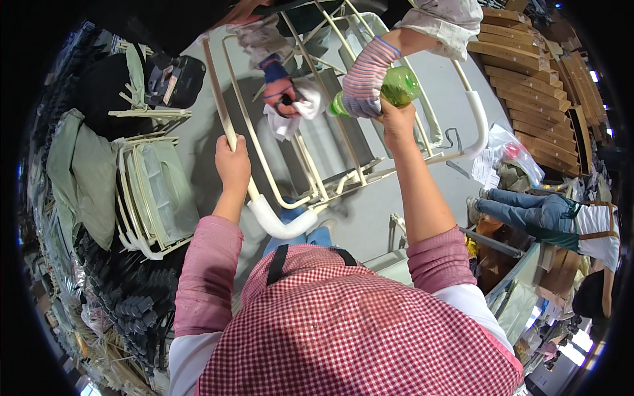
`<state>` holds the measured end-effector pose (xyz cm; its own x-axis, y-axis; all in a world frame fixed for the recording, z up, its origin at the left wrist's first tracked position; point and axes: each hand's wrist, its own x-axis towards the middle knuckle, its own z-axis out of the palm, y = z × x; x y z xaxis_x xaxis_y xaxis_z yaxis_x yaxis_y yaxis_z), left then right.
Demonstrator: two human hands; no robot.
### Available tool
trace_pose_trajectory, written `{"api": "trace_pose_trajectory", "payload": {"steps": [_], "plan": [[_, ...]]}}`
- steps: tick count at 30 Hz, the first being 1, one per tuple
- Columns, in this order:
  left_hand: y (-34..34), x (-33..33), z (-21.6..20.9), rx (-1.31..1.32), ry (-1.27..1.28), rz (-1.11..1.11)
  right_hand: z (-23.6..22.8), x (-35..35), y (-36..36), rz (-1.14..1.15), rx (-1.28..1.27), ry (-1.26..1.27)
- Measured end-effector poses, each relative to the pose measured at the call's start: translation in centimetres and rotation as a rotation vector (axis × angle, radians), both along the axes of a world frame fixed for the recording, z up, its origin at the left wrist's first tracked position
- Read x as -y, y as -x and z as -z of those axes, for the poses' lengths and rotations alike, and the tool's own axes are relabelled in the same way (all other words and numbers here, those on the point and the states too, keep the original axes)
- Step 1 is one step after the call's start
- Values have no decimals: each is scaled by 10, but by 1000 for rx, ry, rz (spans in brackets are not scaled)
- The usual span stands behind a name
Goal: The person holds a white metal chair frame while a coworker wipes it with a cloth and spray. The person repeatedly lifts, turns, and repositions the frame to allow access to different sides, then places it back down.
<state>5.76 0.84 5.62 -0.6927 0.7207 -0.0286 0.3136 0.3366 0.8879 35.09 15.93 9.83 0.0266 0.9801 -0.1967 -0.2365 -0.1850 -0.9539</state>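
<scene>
My left hand [232,165] is wrapped round the left rail of a cream tubular metal frame [220,99]. White foam sleeves [282,221] cover its bent corners. My right hand [398,123] is closed beside a green bottle [401,86]; the bottle and a glove hide what its fingers grip. Across from me, another person's striped gloved hand [364,82] holds that bottle. The same person's other gloved hand [281,92] presses a white cloth [308,99] near the frame's inner tubes.
Folded cream frames with pale green fabric [162,191] lean at left, beside draped green cloth [82,178]. Brown cardboard stacks [528,99] rise at far right. Another person in jeans [528,214] stands right, near a clear plastic bag [518,155] and a metal-edged bin [508,270].
</scene>
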Motion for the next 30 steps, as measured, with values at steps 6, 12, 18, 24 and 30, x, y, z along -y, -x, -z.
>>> {"api": "trace_pose_trajectory", "payload": {"steps": [6, 12, 18, 24, 30], "plan": [[1, -1, -4, 47, 37, 2, 5, 13, -3, -126, -291, 132], [-1, 0, -4, 81, -24, -9, 23, 48, -24, -38, -274, 314], [6, -2, 10, 126, 13, -6, 54, 122, -43, -177, -72, 461], [8, -2, 11, 96, -23, 24, 73, 191, -46, -289, -23, 574], [7, -3, 6, 26, 64, 25, 89, 243, -44, -322, -17, 655]]}}
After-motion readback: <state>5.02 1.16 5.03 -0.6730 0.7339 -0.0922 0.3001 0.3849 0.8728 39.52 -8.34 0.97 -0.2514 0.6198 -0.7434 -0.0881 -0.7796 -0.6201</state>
